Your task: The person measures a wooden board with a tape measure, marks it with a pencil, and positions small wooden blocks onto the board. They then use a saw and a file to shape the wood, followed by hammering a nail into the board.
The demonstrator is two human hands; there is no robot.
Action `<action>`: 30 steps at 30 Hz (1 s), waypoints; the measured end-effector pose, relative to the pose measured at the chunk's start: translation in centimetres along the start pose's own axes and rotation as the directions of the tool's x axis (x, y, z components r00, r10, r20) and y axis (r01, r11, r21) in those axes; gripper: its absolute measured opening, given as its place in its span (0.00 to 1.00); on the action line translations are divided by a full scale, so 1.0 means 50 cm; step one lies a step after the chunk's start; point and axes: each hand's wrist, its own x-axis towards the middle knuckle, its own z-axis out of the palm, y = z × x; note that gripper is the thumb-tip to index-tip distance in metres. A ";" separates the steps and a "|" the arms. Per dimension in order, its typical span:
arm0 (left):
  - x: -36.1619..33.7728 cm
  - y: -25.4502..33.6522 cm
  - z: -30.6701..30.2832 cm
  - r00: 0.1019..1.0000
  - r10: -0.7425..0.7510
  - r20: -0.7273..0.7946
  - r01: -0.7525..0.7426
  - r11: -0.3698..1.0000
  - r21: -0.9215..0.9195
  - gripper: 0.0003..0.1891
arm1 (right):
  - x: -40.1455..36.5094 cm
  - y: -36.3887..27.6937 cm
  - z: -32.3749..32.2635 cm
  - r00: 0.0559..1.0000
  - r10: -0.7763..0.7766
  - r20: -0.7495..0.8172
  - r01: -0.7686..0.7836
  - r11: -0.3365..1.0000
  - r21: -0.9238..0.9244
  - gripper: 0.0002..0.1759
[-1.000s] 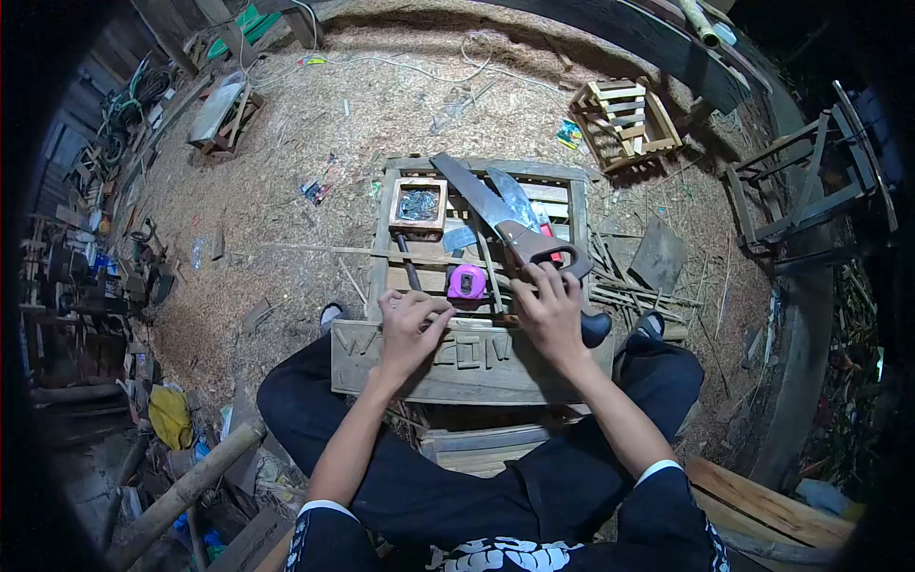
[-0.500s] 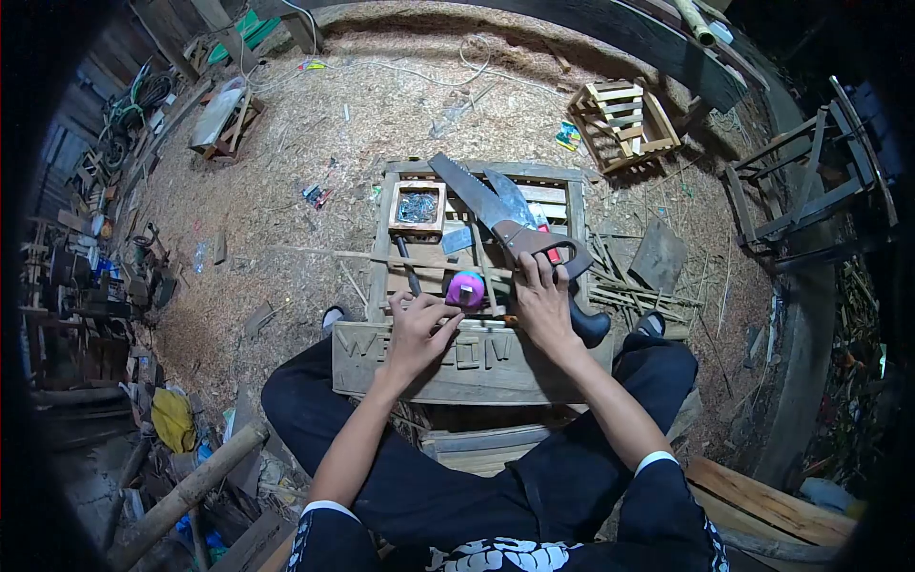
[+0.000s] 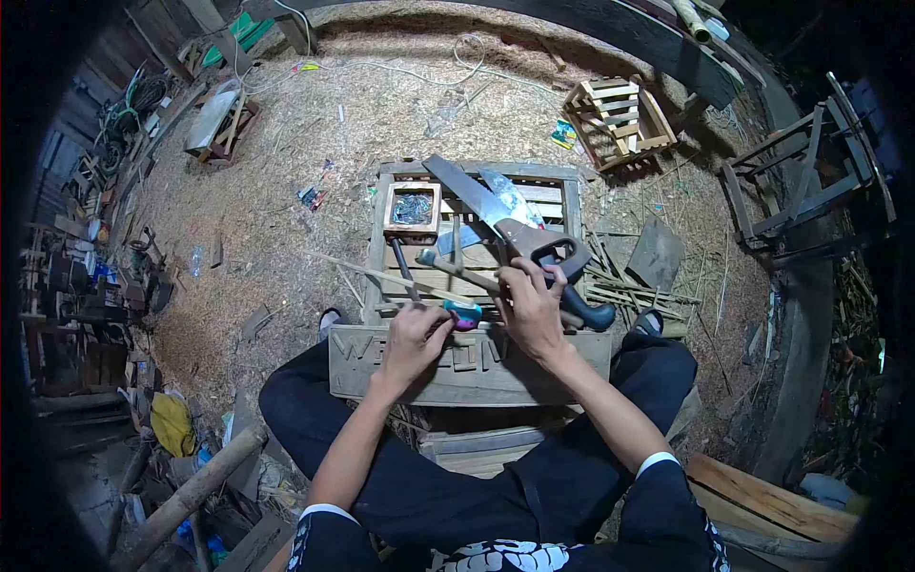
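My left hand (image 3: pixel 412 340) is closed, its fingertips at a teal and purple tape measure (image 3: pixel 464 314) on the near side of the slatted wooden frame. My right hand (image 3: pixel 534 310) curls its fingers around the near end of a slim wooden bar (image 3: pixel 467 276), which slants up to the left. A handsaw (image 3: pixel 474 194) lies across the frame, its brown handle just beyond my right fingers. A thin wood strip (image 3: pixel 367 274) runs from the left toward the tape measure. Under my wrists is a board (image 3: pixel 467 389) with raised wooden letters, partly hidden.
An open wooden box of nails (image 3: pixel 413 230) stands at the frame's upper left. A dark rod-shaped tool (image 3: pixel 399 262) lies below it. Loose sticks (image 3: pixel 629 291) lie right of the frame. A slatted crate (image 3: pixel 620 124) sits farther back on the shavings, with a wooden rack (image 3: pixel 810 181) at right.
The tape measure has come nearer my left hand and turned its teal side up. The slim bar now slants in my right hand. The thin strip has tilted, its right end lower.
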 end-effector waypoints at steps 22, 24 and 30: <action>0.013 0.021 0.040 0.982 -0.156 0.104 0.176 0.959 -0.222 0.06 | -0.027 -0.003 -0.030 0.938 0.288 0.192 -0.318 0.937 0.147 0.25; 0.023 0.014 0.047 0.998 -0.036 0.056 0.044 0.989 -0.140 0.06 | -0.026 -0.009 -0.037 0.929 0.323 0.178 -0.350 0.925 0.147 0.23; 0.028 0.031 0.028 0.963 -0.111 0.246 0.104 0.994 0.040 0.09 | -0.027 0.001 -0.045 0.895 0.395 0.208 -0.429 0.890 0.156 0.17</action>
